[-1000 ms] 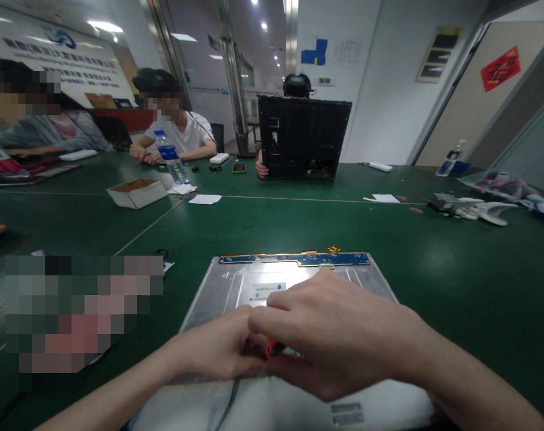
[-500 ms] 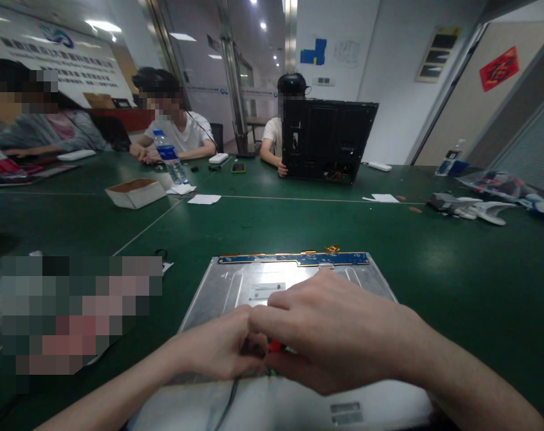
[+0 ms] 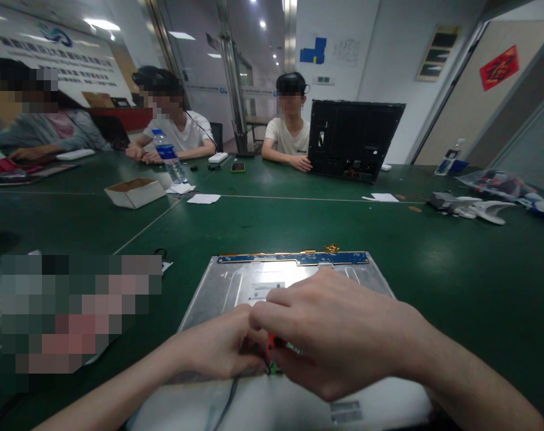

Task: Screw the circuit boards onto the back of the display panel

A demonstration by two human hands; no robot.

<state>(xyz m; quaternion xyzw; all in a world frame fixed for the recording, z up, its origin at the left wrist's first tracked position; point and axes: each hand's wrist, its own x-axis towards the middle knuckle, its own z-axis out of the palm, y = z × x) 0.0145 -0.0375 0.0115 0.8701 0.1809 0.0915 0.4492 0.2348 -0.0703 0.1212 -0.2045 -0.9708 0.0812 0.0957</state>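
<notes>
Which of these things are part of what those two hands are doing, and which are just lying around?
Seemingly in use:
red item in the right hand
black cable by the left hand
metal panel beneath both hands
blue circuit strip along its far edge

Seemingly lying about:
water bottle
white box
paper slip

- The table [image 3: 258, 224] is green, and thin pale lines [image 3: 276, 197] cross its top.
- At the near side lies a metal panel [image 3: 222, 287], with a blue strip [image 3: 272, 258] along its far edge.
- Toward the left there are an open white box [image 3: 132, 196], a water bottle [image 3: 167, 157] beside it, and a sheet of paper [image 3: 203, 199].
- At the far side a black panel [image 3: 355, 137] stands on its edge; a phone [image 3: 238, 167] lies to its left.
- At the right lies something crumpled, perhaps a plastic bag [image 3: 500, 183].
</notes>
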